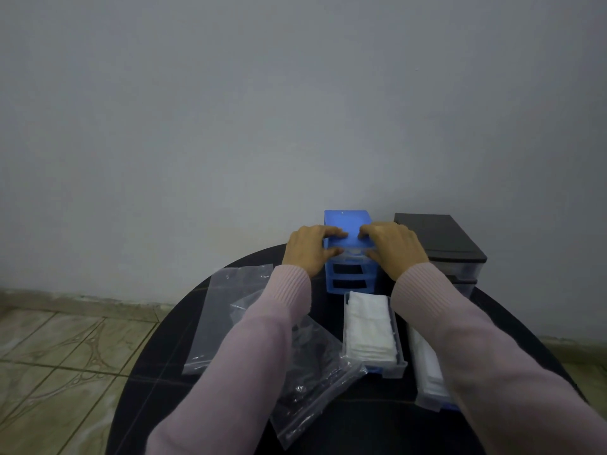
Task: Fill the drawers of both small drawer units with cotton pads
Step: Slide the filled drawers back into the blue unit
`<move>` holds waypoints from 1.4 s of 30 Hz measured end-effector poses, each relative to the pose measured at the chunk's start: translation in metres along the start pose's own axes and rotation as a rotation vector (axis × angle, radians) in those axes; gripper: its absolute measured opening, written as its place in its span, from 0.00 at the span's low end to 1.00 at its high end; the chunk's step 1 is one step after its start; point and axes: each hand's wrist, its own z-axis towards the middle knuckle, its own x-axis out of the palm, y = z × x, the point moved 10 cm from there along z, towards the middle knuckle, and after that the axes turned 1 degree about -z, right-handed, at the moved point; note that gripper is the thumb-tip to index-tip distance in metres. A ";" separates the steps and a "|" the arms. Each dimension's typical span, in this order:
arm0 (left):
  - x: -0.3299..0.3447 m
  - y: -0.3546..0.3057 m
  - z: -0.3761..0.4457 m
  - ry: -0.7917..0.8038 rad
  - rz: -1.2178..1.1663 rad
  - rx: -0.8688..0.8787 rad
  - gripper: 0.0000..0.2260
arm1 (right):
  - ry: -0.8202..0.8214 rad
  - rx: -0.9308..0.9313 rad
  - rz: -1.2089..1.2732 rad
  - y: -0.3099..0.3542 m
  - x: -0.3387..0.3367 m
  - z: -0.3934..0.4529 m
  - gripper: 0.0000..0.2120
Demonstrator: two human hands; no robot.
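2 empty plastic bags (230, 320) lie left on the round table (157, 372). Left hand (307, 249) and right hand (394, 249) both grip the blue drawer unit (349, 221), fingers on top, thumbs at the top drawer front; that drawer looks nearly seated. 2 slots below are vacant. 2 drawers full of cotton pads (368, 326) wait in front. Black drawer unit (440, 238) stands right, untouched. We'd push square with both thumbs, brace the top so the unit doesn't slide back.
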 end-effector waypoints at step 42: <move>0.020 -0.019 -0.032 0.293 0.042 -0.013 0.30 | 0.357 0.434 0.275 0.025 0.064 -0.106 0.33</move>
